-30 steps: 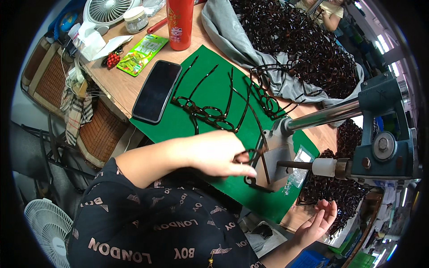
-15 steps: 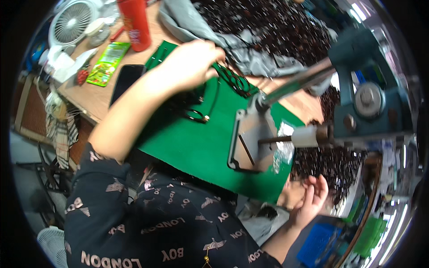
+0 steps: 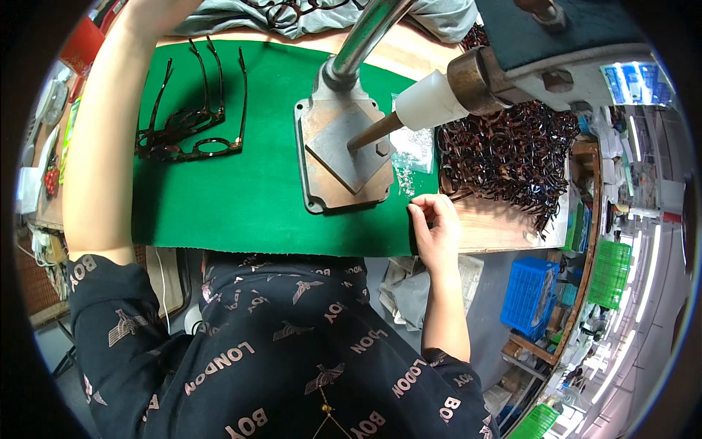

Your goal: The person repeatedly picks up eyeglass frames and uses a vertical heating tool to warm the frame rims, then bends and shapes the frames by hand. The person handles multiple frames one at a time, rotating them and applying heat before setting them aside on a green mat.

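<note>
My left hand (image 3: 162, 13) reaches to the far left at the top of the head view, where the picture cuts it off; its fingers are hidden. Below it, on the green mat (image 3: 270, 197), lie dark tortoiseshell eyeglass frames (image 3: 212, 146) with temples pointing away from me. My right hand (image 3: 439, 233) is at the mat's near right corner, thumb and forefinger pinched together beside small shiny loose bits (image 3: 406, 179). Whatever is in the pinch is too small to make out. Between my hands stands a bench press with a metal base (image 3: 314, 190) and a rod (image 3: 376, 132) over its square plate.
A clear plastic bag (image 3: 415, 150) lies right of the press base. Beyond it is a large heap of dark eyeglass frames (image 3: 512, 164). More frames lie on grey cloth (image 3: 329, 20) at the back. A red container (image 3: 82, 47) is far left; a blue crate (image 3: 528, 296) sits lower right.
The view has turned and levelled. My left hand has gone from over the mat's back part to the far left edge. My right hand, earlier apart-fingered off the mat, now pinches at its corner.
</note>
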A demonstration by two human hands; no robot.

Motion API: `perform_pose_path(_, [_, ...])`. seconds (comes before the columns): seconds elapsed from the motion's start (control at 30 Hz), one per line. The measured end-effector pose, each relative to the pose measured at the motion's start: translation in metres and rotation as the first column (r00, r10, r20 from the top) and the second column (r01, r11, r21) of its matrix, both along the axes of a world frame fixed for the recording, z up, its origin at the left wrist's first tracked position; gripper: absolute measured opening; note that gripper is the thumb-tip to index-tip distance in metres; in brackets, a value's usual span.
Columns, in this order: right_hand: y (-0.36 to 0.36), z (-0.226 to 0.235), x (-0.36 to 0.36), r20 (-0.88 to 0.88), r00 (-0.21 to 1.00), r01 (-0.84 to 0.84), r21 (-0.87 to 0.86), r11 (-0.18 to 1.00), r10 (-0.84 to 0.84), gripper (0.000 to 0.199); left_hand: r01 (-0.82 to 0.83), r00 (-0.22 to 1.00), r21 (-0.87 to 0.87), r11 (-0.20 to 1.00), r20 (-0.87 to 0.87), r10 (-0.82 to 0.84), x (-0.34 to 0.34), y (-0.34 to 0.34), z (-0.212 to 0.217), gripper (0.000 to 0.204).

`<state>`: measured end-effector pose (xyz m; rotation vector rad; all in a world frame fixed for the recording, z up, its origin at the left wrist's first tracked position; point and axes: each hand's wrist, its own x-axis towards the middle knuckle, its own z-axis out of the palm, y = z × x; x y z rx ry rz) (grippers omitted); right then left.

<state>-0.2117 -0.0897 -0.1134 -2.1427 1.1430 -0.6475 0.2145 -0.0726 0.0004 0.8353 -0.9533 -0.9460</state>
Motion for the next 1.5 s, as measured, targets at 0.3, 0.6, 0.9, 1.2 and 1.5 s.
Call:
perform_pose_path(0.3, [-0.003, 0.006, 0.009, -0.208, 0.974, -0.116, -0.107, 0.987, 0.092, 0.008, 0.056, 0.972, -0.32, 0.946, -0.199, -0.125, -0.057, 0.045, 0.002, 0.037])
perform_pose_path(0.6, [-0.007, 0.003, -0.009, -0.014, 0.997, -0.078, 0.128, 0.989, 0.081, 0.007, -0.133, 0.982, -0.247, 0.96, 0.101, 0.162, -0.066, 0.128, -0.014, 0.064])
perform_pose_path(0.9, [-0.003, 0.009, 0.006, -0.188, 0.964, -0.214, -0.144, 0.966, 0.186, 0.009, -0.347, 0.934, -0.032, 0.937, 0.08, 0.348, -0.17, 0.114, -0.031, 0.095])
perform_pose_path(1.2, [-0.007, 0.006, -0.007, -0.06, 0.986, -0.155, 0.059, 0.986, 0.158, 0.007, -0.161, 0.985, -0.015, 0.987, 0.057, 0.162, -0.177, 0.112, -0.036, 0.093])
perform_pose_path(1.5, [-0.011, 0.023, 0.008, -0.333, 0.887, -0.371, -0.104, 0.923, 0.319, 0.008, -0.035, 0.994, -0.079, 0.996, 0.102, 0.043, -0.183, 0.107, -0.044, 0.093])
